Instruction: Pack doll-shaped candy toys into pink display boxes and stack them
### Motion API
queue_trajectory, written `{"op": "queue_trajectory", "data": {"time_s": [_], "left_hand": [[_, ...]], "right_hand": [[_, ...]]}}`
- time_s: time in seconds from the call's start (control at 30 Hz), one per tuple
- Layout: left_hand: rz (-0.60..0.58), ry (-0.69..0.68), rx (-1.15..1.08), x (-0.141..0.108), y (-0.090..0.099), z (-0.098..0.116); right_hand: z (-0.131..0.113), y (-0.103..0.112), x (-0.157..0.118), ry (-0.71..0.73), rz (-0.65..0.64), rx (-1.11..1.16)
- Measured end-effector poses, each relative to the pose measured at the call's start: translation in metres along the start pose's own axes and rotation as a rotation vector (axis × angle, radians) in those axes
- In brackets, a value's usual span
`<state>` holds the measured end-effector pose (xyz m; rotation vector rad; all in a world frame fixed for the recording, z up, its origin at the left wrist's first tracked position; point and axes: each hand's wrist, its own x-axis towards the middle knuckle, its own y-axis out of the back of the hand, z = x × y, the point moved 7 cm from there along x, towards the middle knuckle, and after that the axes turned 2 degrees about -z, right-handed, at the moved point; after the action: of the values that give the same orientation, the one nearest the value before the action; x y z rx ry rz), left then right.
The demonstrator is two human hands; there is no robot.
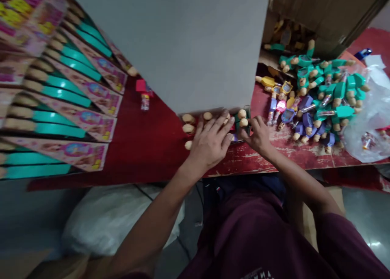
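Note:
My left hand [210, 143] lies spread, fingertips among small tan knobs [188, 124] on the red table; whether it grips anything is hidden. My right hand [257, 135] pinches a teal plastic doll-shaped toy [243, 118] with tan knobs, close to my left fingertips. To the right rises a heap of similar toys [323, 84] in teal, purple and yellow. Printed cards [82, 124] with teal strips lie overlapped in rows at left, their lower ends near the hands.
A large grey board [167, 39] stands beyond my hands. A clear plastic bag [368, 124] lies at the right, below a cardboard box [323, 15]. The worn red table's front edge [274, 167] runs below my wrists, above a white sack [106, 218].

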<state>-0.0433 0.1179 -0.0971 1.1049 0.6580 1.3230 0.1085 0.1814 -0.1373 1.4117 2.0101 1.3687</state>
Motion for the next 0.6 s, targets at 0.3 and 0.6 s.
{"op": "queue_trajectory", "data": {"time_s": [0.3,0.6], "left_hand": [[0.469,-0.182,-0.05,-0.025,0.017,0.034],[-0.002,-0.345,-0.139,-0.071,-0.148,0.097]], "right_hand": [[0.048,0.03,-0.061,-0.164,0.144,0.059],[0.237,0.163,-0.162,-0.756,0.707,0.087]]}}
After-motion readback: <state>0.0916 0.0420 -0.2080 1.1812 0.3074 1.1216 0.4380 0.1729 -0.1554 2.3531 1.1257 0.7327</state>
